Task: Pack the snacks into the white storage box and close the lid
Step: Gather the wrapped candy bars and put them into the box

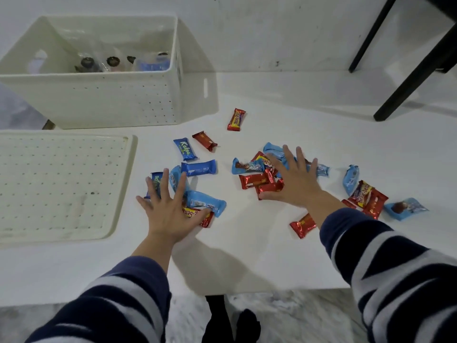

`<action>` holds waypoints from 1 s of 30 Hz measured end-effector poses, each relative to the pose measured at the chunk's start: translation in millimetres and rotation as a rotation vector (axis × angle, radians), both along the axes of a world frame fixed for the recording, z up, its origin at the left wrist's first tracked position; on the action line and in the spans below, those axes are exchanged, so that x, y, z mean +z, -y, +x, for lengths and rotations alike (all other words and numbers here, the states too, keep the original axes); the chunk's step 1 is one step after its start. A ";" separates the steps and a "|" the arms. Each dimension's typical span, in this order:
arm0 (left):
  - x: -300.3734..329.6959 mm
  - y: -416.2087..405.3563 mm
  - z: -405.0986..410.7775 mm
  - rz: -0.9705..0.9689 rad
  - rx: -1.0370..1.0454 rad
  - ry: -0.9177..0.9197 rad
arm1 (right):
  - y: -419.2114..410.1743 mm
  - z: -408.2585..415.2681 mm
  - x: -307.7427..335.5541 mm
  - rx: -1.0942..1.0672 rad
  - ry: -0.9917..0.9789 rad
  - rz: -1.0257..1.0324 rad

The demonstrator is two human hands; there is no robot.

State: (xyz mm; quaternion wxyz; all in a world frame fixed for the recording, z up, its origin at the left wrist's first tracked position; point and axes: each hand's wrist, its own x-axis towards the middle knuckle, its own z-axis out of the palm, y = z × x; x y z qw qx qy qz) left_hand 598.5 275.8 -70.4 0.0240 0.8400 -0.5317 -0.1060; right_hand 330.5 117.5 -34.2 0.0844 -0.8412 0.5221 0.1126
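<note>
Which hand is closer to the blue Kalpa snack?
Left. The left hand lies spread on wrappers just below the Kalpa snack; the right hand presses the pile farther to its right.

The storage box (pixel 103 95) is left open at the top. Bare worktop (pixel 247 256) is seen between the scattered snacks (pixel 257 180) and the near edge, while the lid (pixel 57 186) occupies the left side.

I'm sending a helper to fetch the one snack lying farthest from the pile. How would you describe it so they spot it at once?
Start at the white storage box at the table's far left. Just beyond its right front corner lies a lone red wrapper with a yellow and purple label. Unlike every other snack, it sits alone, beyond both hands, with the dark red bar its nearest neighbour.
</note>
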 end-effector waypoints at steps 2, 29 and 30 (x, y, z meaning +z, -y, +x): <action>-0.5 16.7 11.5 -0.007 -0.031 0.020 | 14.0 1.3 -5.1 0.031 0.011 0.002; 0.4 143.2 33.1 -0.467 -0.596 0.073 | 57.8 76.3 -36.5 0.277 0.378 -0.392; 1.0 141.7 33.0 -0.468 -0.595 0.074 | 55.9 76.4 -37.2 0.274 0.376 -0.393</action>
